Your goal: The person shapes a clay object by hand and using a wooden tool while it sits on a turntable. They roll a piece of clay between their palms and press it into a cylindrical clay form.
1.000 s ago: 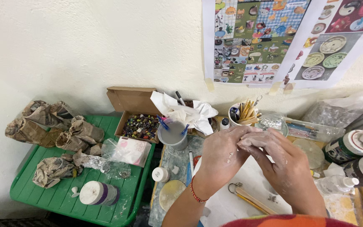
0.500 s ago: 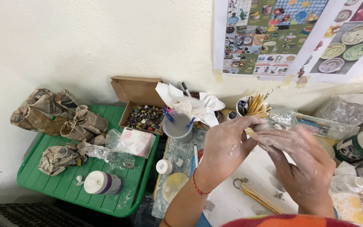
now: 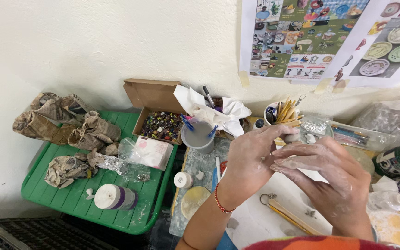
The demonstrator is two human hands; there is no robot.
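Up close, both hands meet over the middle of the cluttered surface, dusted white with clay or slip. The left hand comes up from below, a red bracelet at its wrist, its fingers curled and the thumb reaching toward a small pale lump at the fingertips. The right hand lies across from it, fingers laid flat and pressed against the left hand's. The lump is mostly covered by the fingers; it is probably a bit of clay pinched between the two hands, but its shape cannot be made out, nor which fingers grip it.

Just behind the hands stands a white cup of wooden sticks, partly hidden by the fingertips. To its left a grey cup holds blue tools, with crumpled white paper behind it. An open cardboard box of small coloured beads sits at the edge of a green plastic table, which carries newspaper-wrapped bundles and a white jar lying on its side. Below the right hand lie long wooden tools on a ring. Paint bottles at the right edge are cut off by the frame. Posters of pottery are taped to the wall.
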